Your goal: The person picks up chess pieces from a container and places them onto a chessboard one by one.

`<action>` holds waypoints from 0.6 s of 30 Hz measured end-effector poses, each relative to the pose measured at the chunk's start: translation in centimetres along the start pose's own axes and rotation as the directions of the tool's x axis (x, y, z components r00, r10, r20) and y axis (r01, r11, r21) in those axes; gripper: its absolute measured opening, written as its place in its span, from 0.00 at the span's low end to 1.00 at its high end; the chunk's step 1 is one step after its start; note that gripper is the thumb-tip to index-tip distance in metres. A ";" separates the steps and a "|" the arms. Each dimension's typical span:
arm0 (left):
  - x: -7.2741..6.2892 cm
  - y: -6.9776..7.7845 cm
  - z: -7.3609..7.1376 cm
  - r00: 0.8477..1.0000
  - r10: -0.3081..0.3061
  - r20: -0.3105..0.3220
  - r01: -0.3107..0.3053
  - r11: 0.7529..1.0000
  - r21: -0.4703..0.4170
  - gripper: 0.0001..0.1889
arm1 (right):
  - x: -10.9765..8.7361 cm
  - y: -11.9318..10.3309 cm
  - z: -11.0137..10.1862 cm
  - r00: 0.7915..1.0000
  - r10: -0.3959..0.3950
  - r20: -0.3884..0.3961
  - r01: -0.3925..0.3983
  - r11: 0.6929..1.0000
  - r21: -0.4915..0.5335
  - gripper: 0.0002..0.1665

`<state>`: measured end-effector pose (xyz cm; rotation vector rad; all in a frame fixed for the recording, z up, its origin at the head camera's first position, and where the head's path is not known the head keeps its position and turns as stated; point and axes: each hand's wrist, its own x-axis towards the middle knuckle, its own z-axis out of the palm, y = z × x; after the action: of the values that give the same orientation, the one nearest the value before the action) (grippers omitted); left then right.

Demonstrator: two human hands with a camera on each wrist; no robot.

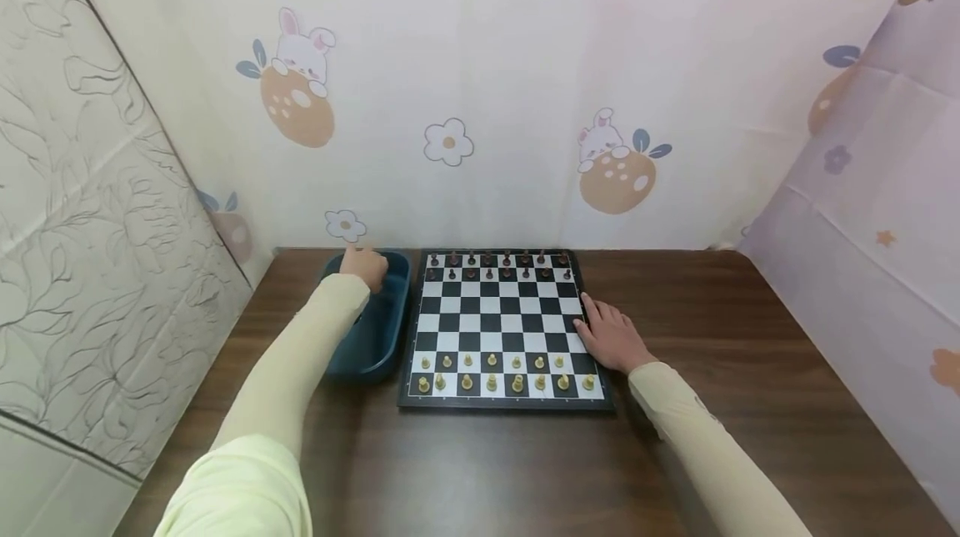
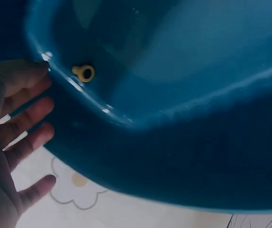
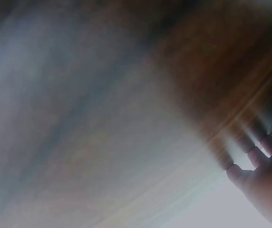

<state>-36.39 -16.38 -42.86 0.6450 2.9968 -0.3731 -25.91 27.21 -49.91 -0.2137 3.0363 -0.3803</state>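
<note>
A dark blue basin (image 1: 406, 295) stands left of the chessboard (image 1: 480, 306). Over its far part is my left hand (image 1: 365, 266). In the left wrist view, a small yellow chess piece (image 2: 80, 72) lies on its side at the basin's inner corner, its round base showing. The fingers (image 2: 29, 116) of that hand are spread and slightly bent beside the piece, apart from it. My right hand (image 1: 613, 338) rests at the board's right edge, fingers extended. In the right wrist view, only some fingertips (image 3: 239, 175) show beside the blurred tabletop.
Yellow chess pieces (image 1: 491, 383) fill two rows at the board's near side. Dark red pieces (image 1: 489, 273) stand in two rows at the far side. Brown wooden tabletop (image 1: 697, 312) extends to the right and in front. A printed curtain (image 1: 480, 62) hangs behind the table.
</note>
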 end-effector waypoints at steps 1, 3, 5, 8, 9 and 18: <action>0.2 0.0 0.2 1.000 -0.015 0.013 0.015 1.000 0.021 0.08 | 0.0 0.0 0.0 1.000 -0.001 -0.003 0.001 1.000 0.001 0.39; 0.4 0.0 0.5 0.998 -0.045 0.041 0.043 0.998 0.046 0.11 | -0.1 0.0 0.0 1.000 0.000 -0.005 0.000 1.000 0.000 0.39; 0.2 -0.3 1.1 0.996 -0.061 0.058 0.057 0.996 0.063 0.11 | -0.2 -0.4 0.0 1.000 -0.004 -0.002 0.004 1.000 -0.001 0.39; -0.2 -0.5 1.6 0.995 -0.070 0.073 0.065 0.995 0.070 0.11 | -0.4 -0.8 0.2 1.000 -0.005 0.004 0.005 1.000 0.001 0.38; -0.2 -0.5 1.8 0.995 -0.069 0.075 0.063 0.995 0.073 0.11 | -0.4 -0.9 0.2 1.000 -0.008 0.001 0.008 1.000 0.002 0.38; 0.7 0.1 1.7 0.998 -0.037 0.055 0.033 0.997 0.075 0.12 | -0.3 -0.4 -0.1 1.000 0.013 -0.019 -0.013 1.000 -0.008 0.39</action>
<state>-37.03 -16.44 -44.63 0.5784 2.9556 -0.4983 -25.55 26.86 -49.72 -0.1918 3.0570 -0.3720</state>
